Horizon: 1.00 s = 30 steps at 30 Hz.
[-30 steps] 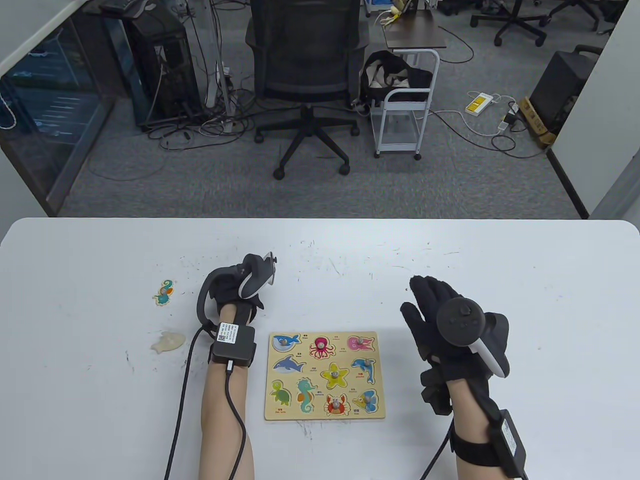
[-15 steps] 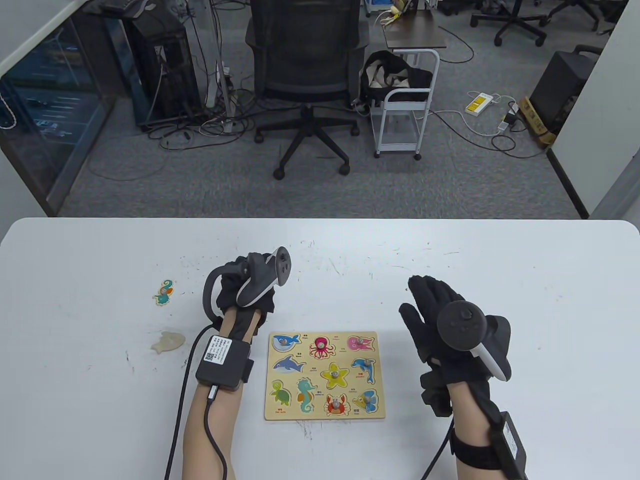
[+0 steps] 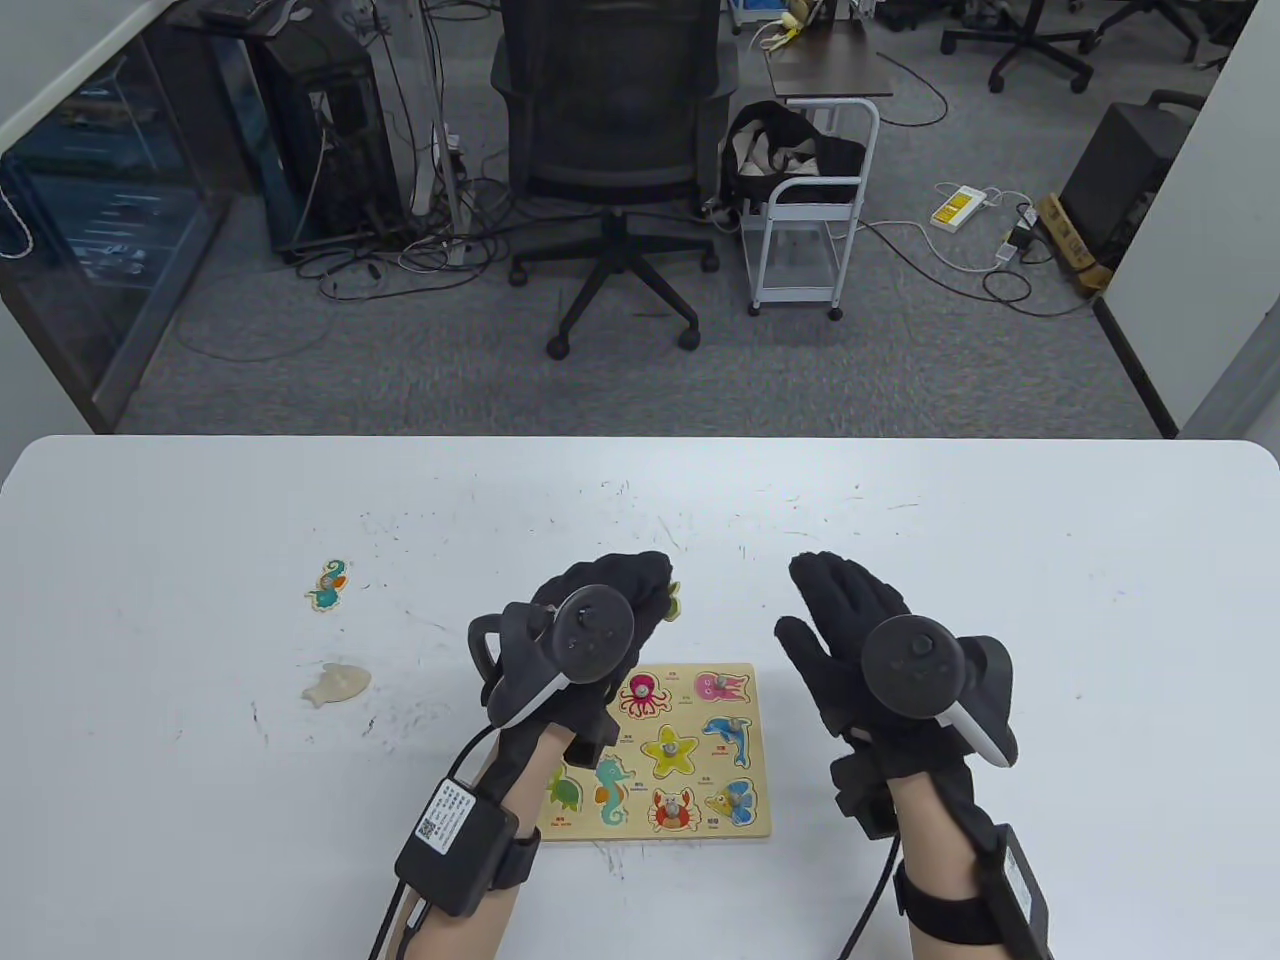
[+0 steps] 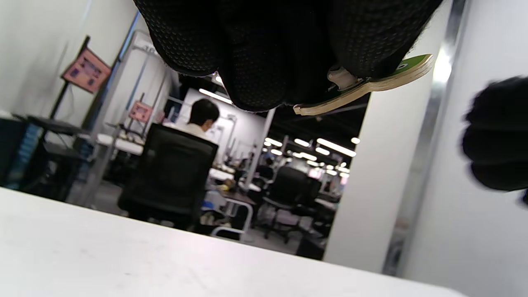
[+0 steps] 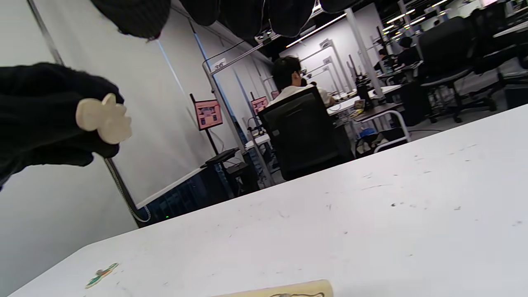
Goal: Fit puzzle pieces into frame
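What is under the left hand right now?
The left hand holds a green-faced wooden piece by its peg above the puzzle frame. Its arm covers the frame's left column, so those slots are hidden.

puzzle frame (image 3: pixel 745 825) upper left under left hand (image 3: pixel 610 610), held piece (image 4: pixel 371 80) mostly hidden

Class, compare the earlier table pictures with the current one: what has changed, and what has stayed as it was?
The left hand swung from left of the puzzle frame to above its top-left corner, gripping a green puzzle piece. The right hand drifted slightly toward the frame, fingers still straight. The frame, seahorse piece and fish piece stayed put.
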Each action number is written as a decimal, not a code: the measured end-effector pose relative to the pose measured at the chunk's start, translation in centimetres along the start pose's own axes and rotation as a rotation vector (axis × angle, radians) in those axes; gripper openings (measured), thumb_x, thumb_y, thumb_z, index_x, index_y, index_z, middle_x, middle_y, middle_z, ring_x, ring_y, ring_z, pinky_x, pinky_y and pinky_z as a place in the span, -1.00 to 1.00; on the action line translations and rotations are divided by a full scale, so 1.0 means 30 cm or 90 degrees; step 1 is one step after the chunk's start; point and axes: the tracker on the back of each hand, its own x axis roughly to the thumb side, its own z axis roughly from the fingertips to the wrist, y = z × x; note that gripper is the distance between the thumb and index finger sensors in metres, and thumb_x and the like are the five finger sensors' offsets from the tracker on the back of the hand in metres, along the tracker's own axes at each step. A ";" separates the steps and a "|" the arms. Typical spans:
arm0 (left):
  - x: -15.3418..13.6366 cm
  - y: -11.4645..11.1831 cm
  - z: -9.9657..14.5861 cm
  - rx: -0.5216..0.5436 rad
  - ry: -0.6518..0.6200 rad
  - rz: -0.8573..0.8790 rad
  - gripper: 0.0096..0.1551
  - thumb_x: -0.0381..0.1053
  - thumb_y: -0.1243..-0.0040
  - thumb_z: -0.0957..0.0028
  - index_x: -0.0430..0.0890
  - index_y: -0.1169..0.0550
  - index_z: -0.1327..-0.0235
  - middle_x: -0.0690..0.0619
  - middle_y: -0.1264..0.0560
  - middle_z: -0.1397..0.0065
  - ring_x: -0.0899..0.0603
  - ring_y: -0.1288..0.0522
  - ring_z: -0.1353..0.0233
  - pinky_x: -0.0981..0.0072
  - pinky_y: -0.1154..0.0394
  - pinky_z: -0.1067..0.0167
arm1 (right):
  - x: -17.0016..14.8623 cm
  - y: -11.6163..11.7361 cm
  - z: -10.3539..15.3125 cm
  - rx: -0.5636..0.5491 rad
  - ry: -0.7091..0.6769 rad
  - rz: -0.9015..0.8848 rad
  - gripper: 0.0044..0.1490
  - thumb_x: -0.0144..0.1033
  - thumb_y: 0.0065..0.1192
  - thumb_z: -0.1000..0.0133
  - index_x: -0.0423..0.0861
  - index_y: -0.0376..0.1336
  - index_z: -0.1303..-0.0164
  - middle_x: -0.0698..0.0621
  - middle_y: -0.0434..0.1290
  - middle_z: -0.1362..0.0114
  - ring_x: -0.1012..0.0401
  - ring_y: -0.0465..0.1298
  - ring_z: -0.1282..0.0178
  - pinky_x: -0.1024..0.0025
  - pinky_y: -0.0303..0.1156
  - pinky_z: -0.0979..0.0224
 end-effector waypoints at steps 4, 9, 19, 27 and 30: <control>0.008 0.023 0.045 -0.004 -0.017 0.155 -0.52 0.25 -0.33 -0.03 0.30 -0.58 -0.25 0.25 -0.68 -0.31 0.06 -0.68 -0.31 0.12 -0.57 -0.36 | 0.031 0.018 -0.003 0.029 -0.075 -0.040 -0.11 0.16 0.24 -0.10 0.16 0.04 -0.63 0.03 0.21 -0.72 -0.06 0.29 -0.68 -0.13 0.15 -0.66; -0.023 0.038 0.091 -0.003 -0.025 0.328 -0.52 0.24 -0.34 -0.03 0.28 -0.59 -0.25 0.23 -0.69 -0.30 0.05 -0.68 -0.29 0.12 -0.58 -0.34 | 0.089 0.037 0.004 0.044 -0.170 -0.075 0.00 0.16 0.29 -0.08 0.17 -0.08 -0.65 0.04 0.16 -0.74 -0.05 0.30 -0.68 -0.13 0.16 -0.66; -0.057 0.009 0.119 -0.079 -0.027 0.470 -0.52 0.25 -0.33 -0.05 0.26 -0.59 -0.26 0.21 -0.69 -0.29 0.04 -0.68 -0.28 0.11 -0.58 -0.33 | 0.206 0.074 0.047 -0.020 -0.221 0.003 0.03 0.12 0.34 -0.05 0.16 -0.10 -0.64 0.07 0.25 -0.67 0.02 0.43 -0.58 -0.08 0.26 -0.61; -0.045 0.007 0.127 -0.086 -0.038 0.459 -0.50 0.26 -0.31 -0.06 0.23 -0.59 -0.27 0.20 -0.70 -0.28 0.04 -0.69 -0.26 0.12 -0.58 -0.32 | 0.218 0.077 0.063 -0.090 -0.227 0.034 -0.10 0.04 0.38 -0.02 0.12 0.09 -0.57 0.06 0.46 -0.50 0.10 0.58 -0.39 -0.01 0.38 -0.52; -0.040 0.013 0.129 -0.080 -0.047 0.450 -0.50 0.26 -0.30 -0.06 0.23 -0.58 -0.28 0.20 -0.69 -0.28 0.04 -0.69 -0.27 0.12 -0.58 -0.32 | 0.216 0.071 0.063 -0.091 -0.228 0.028 -0.10 0.05 0.38 -0.02 0.12 0.10 -0.57 0.07 0.46 -0.49 0.10 0.59 -0.38 0.00 0.38 -0.52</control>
